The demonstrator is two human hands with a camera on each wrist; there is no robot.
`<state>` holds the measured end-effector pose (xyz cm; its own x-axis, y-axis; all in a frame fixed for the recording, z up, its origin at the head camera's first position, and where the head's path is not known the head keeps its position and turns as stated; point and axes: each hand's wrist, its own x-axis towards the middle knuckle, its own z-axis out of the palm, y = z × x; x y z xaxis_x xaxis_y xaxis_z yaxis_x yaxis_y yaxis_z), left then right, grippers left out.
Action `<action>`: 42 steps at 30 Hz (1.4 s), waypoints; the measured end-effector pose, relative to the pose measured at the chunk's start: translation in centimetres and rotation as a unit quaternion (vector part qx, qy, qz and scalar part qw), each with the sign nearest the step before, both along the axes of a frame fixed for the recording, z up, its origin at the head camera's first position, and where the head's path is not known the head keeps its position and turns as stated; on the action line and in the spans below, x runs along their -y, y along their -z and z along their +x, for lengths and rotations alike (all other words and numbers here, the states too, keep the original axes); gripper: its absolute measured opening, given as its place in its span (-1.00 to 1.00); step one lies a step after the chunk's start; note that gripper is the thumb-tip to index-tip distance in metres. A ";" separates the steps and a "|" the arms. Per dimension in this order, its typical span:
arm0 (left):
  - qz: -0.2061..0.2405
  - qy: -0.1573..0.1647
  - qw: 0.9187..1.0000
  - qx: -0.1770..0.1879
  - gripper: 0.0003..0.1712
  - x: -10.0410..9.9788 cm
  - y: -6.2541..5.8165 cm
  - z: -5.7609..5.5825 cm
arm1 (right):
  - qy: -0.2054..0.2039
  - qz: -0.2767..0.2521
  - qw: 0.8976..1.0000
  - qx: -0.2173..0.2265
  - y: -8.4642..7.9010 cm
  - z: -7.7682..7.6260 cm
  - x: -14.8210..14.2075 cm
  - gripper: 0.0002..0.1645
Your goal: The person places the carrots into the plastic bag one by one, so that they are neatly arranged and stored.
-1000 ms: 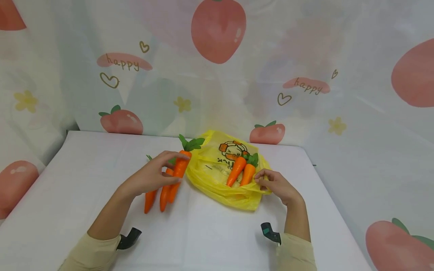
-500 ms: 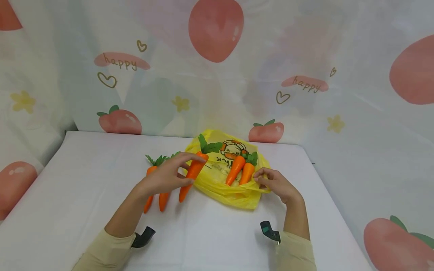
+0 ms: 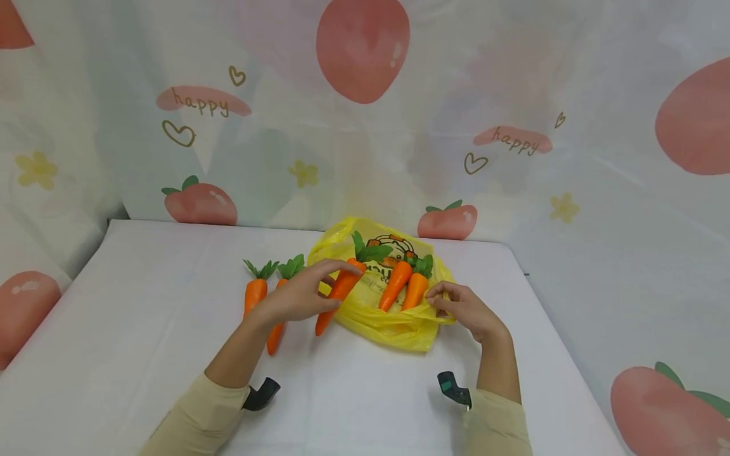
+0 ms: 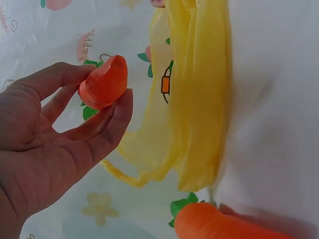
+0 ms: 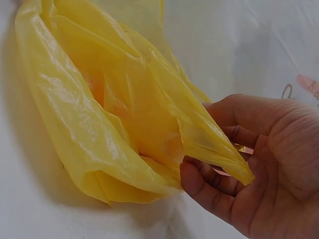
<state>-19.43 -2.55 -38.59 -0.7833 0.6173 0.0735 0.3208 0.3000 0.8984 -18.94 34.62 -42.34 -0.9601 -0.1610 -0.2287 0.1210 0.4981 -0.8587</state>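
Note:
My left hand [image 3: 302, 294] grips an orange carrot [image 3: 341, 290] with green leaves, thumb on one side and fingers on the other. In the head view the carrot overlaps the left edge of a yellow plastic bag [image 3: 365, 326] with a duck print. My right hand [image 3: 464, 310] pinches the bag's right edge, and the right wrist view shows the thin yellow film [image 5: 209, 144] between thumb and fingers. Two carrots [image 3: 396, 286] lie at the bag, their tips behind its near fold. Another two carrots [image 3: 255, 292] lie left of the bag, partly hidden by my left arm.
A white-covered table [image 3: 171, 304] carries everything. Behind it hangs a printed curtain [image 3: 274, 139] with fruit and flowers. A black wrist mount [image 3: 262, 394] sits on the left sleeve, and a similar mount [image 3: 454, 388] on the right.
My left hand has carried its carrot rightward, away from the other two on the left and across the bag's left edge. My right hand stays at the bag's edge.

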 end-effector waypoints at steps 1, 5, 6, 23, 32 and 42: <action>-0.001 -0.003 1.000 0.004 -0.34 -0.1 0.1 -0.1 | -0.001 0.000 1.000 -0.001 0.0 0.0 0.0 -0.78; -0.007 -0.016 1.000 0.016 -0.34 -0.7 0.1 -0.4 | 0.000 0.001 1.000 -0.002 -0.1 0.1 0.2 -0.79; -0.010 -0.017 1.000 0.016 -0.34 -0.9 0.2 -0.6 | -0.003 0.001 1.000 -0.003 -0.1 0.1 0.2 -0.79; -0.030 -0.023 0.999 0.031 -0.38 -3.1 0.8 -2.6 | -0.002 0.005 1.000 -0.005 -0.2 0.1 0.3 -0.75; -0.024 -0.022 0.999 0.037 -0.36 -4.4 1.4 -3.6 | 0.002 0.003 1.000 -0.002 -0.1 0.0 0.2 -0.74; -0.006 -0.026 0.998 0.057 -0.34 -6.1 2.6 -5.3 | 0.002 0.009 1.000 0.001 -0.3 0.2 0.4 -0.78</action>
